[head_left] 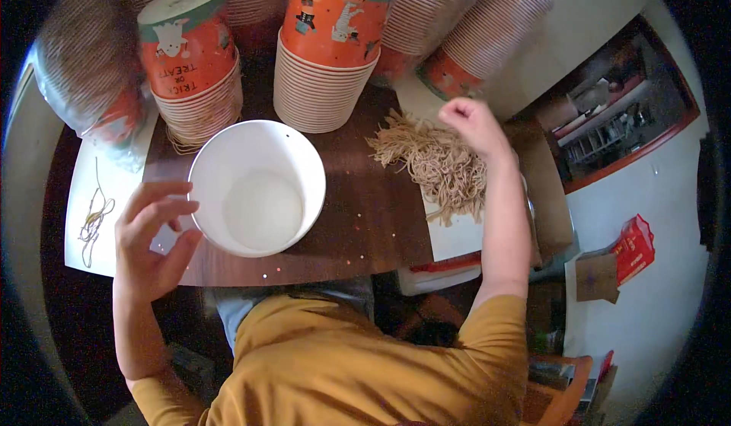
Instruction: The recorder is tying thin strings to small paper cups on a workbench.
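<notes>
A white paper bucket (257, 187) stands open side up on the dark wooden table (365, 220), empty inside. My left hand (152, 236) grips its left rim, thumb and fingers around the edge. My right hand (474, 125) hovers with curled fingers over the far end of a heap of tan cords (435, 163) lying partly on a white sheet (455, 237). Whether it pinches a cord I cannot tell.
Two stacks of orange printed paper buckets (189, 60) (331, 45) stand upside down behind the white one. More nested stacks (487, 38) lie tilted at the back. A few loose cords (93, 220) rest on white paper at the left. A red box (633, 247) lies on the floor.
</notes>
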`<state>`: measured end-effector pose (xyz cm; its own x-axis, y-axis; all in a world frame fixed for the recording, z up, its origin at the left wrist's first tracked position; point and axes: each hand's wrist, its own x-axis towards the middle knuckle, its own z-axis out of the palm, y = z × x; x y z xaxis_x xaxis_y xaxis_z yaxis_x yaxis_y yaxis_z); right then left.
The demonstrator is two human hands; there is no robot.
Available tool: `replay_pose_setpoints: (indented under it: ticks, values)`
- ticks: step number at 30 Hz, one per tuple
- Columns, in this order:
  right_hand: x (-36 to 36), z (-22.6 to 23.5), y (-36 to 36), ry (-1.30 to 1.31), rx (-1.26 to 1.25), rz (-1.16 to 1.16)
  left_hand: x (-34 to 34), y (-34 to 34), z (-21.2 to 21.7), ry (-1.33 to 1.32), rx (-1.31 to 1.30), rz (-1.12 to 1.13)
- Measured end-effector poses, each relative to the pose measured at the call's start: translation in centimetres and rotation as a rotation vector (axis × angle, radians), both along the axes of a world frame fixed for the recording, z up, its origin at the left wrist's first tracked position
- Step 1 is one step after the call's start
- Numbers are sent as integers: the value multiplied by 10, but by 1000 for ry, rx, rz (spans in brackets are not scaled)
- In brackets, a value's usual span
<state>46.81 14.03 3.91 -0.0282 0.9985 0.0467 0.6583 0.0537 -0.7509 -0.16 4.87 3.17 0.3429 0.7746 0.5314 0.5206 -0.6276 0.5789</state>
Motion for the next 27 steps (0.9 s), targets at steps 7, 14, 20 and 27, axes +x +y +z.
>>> replay_pose_setpoints:
  ticks: [7, 14, 20, 27]
  values:
    - [-87, 99, -14, 392, 3, 371, 53, 50, 30, -319, -242, -261]
    - [-148, 109, -28, 319, -82, 556, 80, 62, 30, -500, -675, -494]
    - [-160, 88, -32, 317, -175, 572, 74, 49, 21, -517, -773, -423]
    - [-170, 42, -28, 585, -216, 585, 60, 42, 14, -437, -610, -307]
